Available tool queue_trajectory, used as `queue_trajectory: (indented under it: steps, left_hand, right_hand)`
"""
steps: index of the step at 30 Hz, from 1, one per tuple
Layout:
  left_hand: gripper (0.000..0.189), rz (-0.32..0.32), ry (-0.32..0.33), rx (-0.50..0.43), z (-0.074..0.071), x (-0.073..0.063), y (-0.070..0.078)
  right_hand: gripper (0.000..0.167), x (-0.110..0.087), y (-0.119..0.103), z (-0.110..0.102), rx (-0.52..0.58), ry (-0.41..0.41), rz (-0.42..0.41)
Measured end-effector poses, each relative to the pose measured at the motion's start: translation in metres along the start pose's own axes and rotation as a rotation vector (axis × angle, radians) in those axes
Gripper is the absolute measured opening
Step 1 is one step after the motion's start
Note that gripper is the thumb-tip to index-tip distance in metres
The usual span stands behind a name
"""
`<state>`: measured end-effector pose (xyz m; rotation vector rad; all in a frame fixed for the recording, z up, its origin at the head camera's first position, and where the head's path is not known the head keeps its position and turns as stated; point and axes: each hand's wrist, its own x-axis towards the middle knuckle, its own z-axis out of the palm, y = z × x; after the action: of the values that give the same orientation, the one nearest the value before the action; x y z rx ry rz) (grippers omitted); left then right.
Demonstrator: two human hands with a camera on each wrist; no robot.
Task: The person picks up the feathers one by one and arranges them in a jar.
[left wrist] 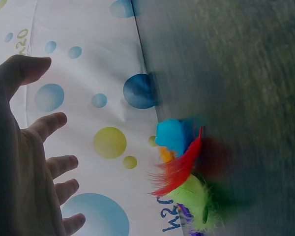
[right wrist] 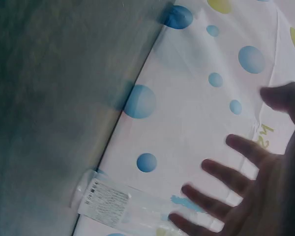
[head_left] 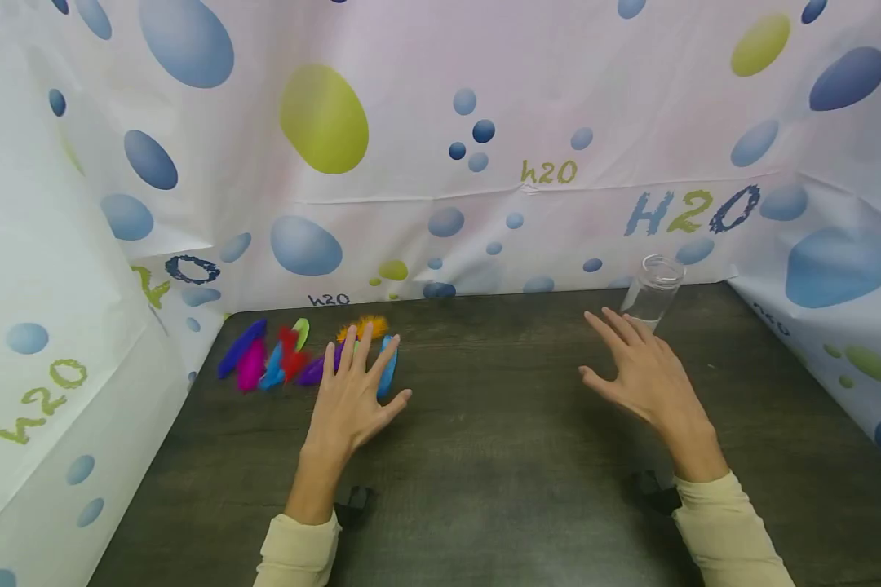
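My left hand (head_left: pixel 347 408) is spread over the table with nothing in it, its fingertips overlapping the colourful feathers in the head view. Those feathers lie at the back left: a dark blue feather (head_left: pixel 242 348), a magenta feather (head_left: pixel 251 367), a red feather (head_left: pixel 291 355), an orange feather (head_left: pixel 373 327) and several others. In the left wrist view a red feather (left wrist: pixel 182 167) and a lime feather (left wrist: pixel 194 199) show beyond the fingers. My right hand (head_left: pixel 649 379), also spread and holding nothing, is in front of a clear jar (head_left: pixel 653 289). The jar stands upright at the back right, bearing a printed label (right wrist: pixel 106 202).
The dark wooden table (head_left: pixel 484 456) reaches a white curtain (head_left: pixel 426 106) printed with blue and green drops, which rises along the back and both sides. Black straps (head_left: pixel 354 501) sit at both wrists.
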<state>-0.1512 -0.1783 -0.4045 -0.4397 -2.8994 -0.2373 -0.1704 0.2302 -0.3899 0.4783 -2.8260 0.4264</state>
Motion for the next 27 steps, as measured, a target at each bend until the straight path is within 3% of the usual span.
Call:
queue_trajectory:
  steps: [6,10,13,15,18,22,24,27]
  left_hand:
    - [0.078,-0.016,-0.012,-0.017,-0.002,0.000,-0.005]
    - [0.072,0.007,0.037,-0.044,0.002,0.000,-0.008]
    - [0.067,0.038,0.109,-0.055,0.005,0.000,-0.010]
    - [0.063,0.057,0.157,-0.055,0.006,0.000,-0.012]
    - [0.060,0.066,0.197,-0.053,0.006,-0.001,-0.014]
    - [0.060,0.051,0.169,-0.054,0.007,-0.001,-0.014]
    - [0.061,0.038,0.145,-0.054,0.008,-0.002,-0.014]
    - [0.061,0.033,0.133,-0.054,0.010,-0.003,-0.016]
  right_hand:
    - [0.056,0.015,0.008,-0.006,0.055,0.364,-0.095]
    - [0.046,0.029,0.026,-0.005,0.123,0.564,-0.069]
    - [0.047,0.038,0.040,-0.005,0.153,0.640,0.007]
    - [0.052,0.043,0.048,-0.005,0.167,0.656,0.084]
    - [0.066,0.049,0.056,-0.006,0.216,0.610,0.242]
    - [0.086,0.054,0.065,-0.008,0.326,0.479,0.445]
    - [0.091,0.057,0.067,-0.007,0.374,0.437,0.504]
    - [0.092,0.061,0.069,-0.003,0.439,0.439,0.549]
